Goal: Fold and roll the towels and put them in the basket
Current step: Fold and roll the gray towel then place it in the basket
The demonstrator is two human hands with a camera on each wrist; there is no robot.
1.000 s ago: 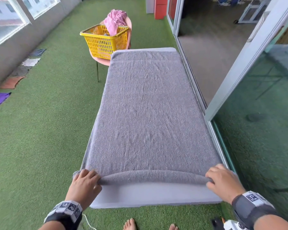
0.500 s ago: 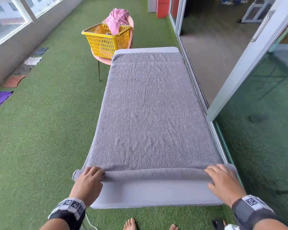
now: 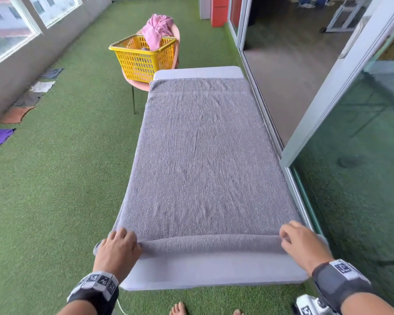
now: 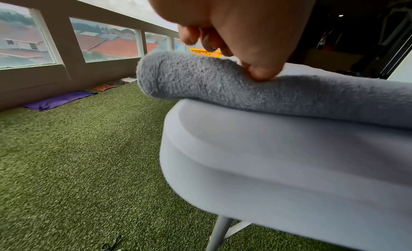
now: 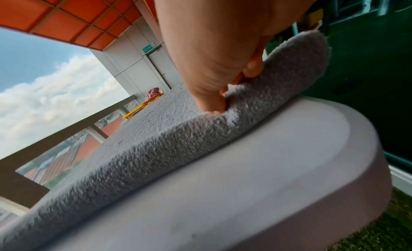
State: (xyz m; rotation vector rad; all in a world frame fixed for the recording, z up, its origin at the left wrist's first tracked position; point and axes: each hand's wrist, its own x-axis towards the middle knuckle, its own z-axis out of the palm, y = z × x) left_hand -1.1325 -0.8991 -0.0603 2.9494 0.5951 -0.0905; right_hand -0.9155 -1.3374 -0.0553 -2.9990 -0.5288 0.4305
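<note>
A grey towel (image 3: 203, 155) lies spread flat along the white desk (image 3: 214, 271), covering nearly all of its top. Its near end is turned up into a low roll (image 3: 209, 244) that runs across the desk just behind the bare near edge.

The left hand (image 3: 116, 248) sits on the left end of the roll, fingers curled over it and the thumb pressed into the cloth in the left wrist view; that grip holds the roll. The right hand (image 3: 303, 244) does the same at the right end, fingertips dug into the pile, though motion blur there makes the exact finger positions hard to read.

Beyond the far end of the desk a yellow basket (image 3: 143, 57) stands on a pink chair (image 3: 141, 85), with a pink towel (image 3: 156, 30) draped over its rim.
</note>
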